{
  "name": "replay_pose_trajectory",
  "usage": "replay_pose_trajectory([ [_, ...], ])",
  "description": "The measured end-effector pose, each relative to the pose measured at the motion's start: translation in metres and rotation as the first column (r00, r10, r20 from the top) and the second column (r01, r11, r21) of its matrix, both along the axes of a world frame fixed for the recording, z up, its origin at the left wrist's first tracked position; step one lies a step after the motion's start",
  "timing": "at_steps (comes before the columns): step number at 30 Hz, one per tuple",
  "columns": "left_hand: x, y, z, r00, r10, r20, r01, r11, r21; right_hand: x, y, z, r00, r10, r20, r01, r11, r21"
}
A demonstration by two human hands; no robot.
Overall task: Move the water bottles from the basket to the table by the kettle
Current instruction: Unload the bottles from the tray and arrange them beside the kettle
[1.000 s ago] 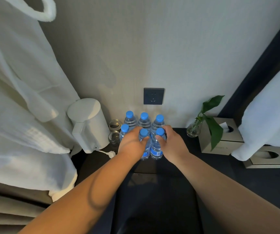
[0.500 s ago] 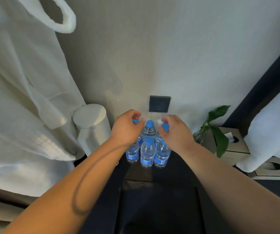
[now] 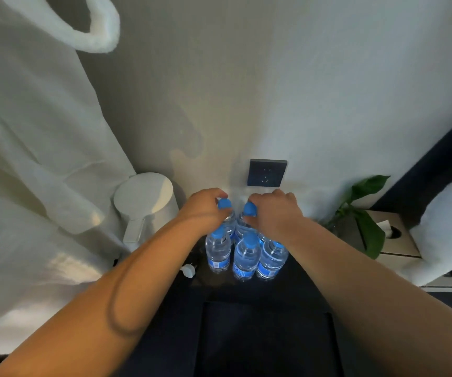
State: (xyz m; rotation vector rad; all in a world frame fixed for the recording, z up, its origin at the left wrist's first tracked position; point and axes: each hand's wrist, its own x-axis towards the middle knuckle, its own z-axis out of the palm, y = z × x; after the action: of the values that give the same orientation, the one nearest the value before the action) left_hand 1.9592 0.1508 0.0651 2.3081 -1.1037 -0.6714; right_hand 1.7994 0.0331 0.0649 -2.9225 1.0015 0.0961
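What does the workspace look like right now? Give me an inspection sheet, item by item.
Surface: dark table against the wall.
Job's things: water bottles with blue caps stand upright in a tight cluster beside the white kettle; no basket seen.
Clutter: tissue box, plant.
Hands: left hand and right hand each pinch a back-row bottle cap.
Cables: white plug lies loose on the table, not in the wall socket.
Surroundings: white robe hangs at left.
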Motion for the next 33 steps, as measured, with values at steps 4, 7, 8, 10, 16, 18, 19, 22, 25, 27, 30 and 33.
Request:
replay_pose_trajectory([
  [4, 0.003, -0.008, -0.005, 0.999, -0.034, -0.004, 0.034, 0.997, 0.064, 0.002, -0.005, -0.008, 1.000, 0.008, 0.020, -0.008, 1.000, 0.018],
  [7, 0.005, -0.010, -0.012, 0.999, -0.038, 0.036, 0.036, 0.998, 0.055, 0.005, -0.007, -0.009, 0.998, 0.021, 0.064, -0.022, 1.000, 0.013],
  [8, 0.006, -0.011, -0.013, 0.998, -0.039, 0.057, 0.037, 0.999, 0.038, 0.006, -0.008, -0.009, 0.996, 0.022, 0.081, -0.023, 1.000, 0.010],
  [10, 0.007, -0.014, -0.015, 0.993, -0.049, 0.108, 0.048, 0.999, 0.009, 0.007, -0.011, -0.008, 0.993, 0.012, 0.116, -0.017, 0.999, 0.038],
  [16, 0.011, -0.024, -0.019, 0.990, -0.040, 0.136, 0.048, 0.997, -0.055, 0.014, -0.023, -0.005, 0.982, -0.062, 0.180, 0.022, 0.976, 0.217],
  [18, 0.014, -0.027, -0.020, 0.988, -0.046, 0.146, 0.059, 0.995, -0.081, 0.016, -0.027, -0.005, 0.981, -0.048, 0.187, 0.010, 0.980, 0.199],
  [19, 0.015, -0.027, -0.020, 0.988, -0.049, 0.149, 0.063, 0.994, -0.090, 0.017, -0.028, -0.004, 0.980, -0.044, 0.193, 0.006, 0.981, 0.194],
  [22, 0.016, -0.028, -0.020, 0.987, -0.063, 0.148, 0.080, 0.990, -0.112, 0.020, -0.030, -0.004, 0.982, -0.038, 0.187, 0.004, 0.984, 0.180],
  [25, 0.016, -0.027, -0.020, 0.989, -0.076, 0.124, 0.092, 0.987, -0.131, 0.021, -0.029, -0.004, 0.987, -0.048, 0.154, 0.021, 0.985, 0.171],
  [27, 0.017, -0.025, -0.021, 0.990, -0.077, 0.117, 0.093, 0.986, -0.138, 0.021, -0.029, -0.004, 0.990, -0.054, 0.132, 0.031, 0.984, 0.175],
  [30, 0.018, -0.022, -0.021, 0.989, -0.090, 0.116, 0.106, 0.984, -0.142, 0.021, -0.028, -0.001, 0.992, -0.065, 0.104, 0.047, 0.984, 0.171],
  [33, 0.018, -0.022, -0.020, 0.986, -0.100, 0.131, 0.118, 0.984, -0.136, 0.022, -0.026, 0.001, 0.994, -0.073, 0.085, 0.058, 0.984, 0.170],
])
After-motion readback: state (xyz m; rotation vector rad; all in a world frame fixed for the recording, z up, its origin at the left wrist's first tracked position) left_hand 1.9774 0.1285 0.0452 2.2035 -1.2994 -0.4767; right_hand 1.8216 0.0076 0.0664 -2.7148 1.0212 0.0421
